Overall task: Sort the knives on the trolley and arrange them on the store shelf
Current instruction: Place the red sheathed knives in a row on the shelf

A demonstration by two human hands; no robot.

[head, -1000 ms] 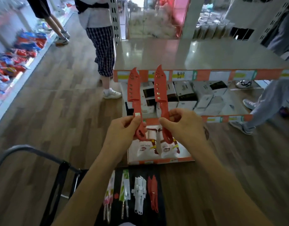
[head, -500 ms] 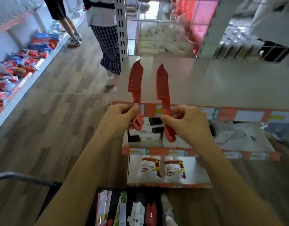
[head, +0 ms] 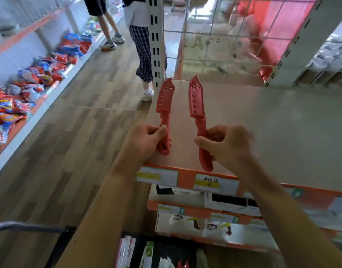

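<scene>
I hold two red sheathed knives upright over the top shelf [head: 272,122] of the store rack. My left hand [head: 147,142] grips the handle of the left red knife [head: 164,101]. My right hand [head: 226,146] grips the handle of the right red knife [head: 196,101]. Both blades point away from me, about a hand's width apart, above the shelf's near left corner. At the bottom edge, the black trolley [head: 56,248] carries several packaged knives [head: 147,254] in white, green and red.
Lower shelves [head: 185,209] with boxes and packaged goods sit under the top shelf. A white slotted upright post [head: 155,39] stands at the shelf's far left corner. Two people stand in the aisle [head: 143,55]. Snack bags [head: 31,84] line a low shelf on the left.
Both hands have raised the two red knives and carried them forward, from in front of the lower shelves to above the top shelf. My view has tilted up and closer.
</scene>
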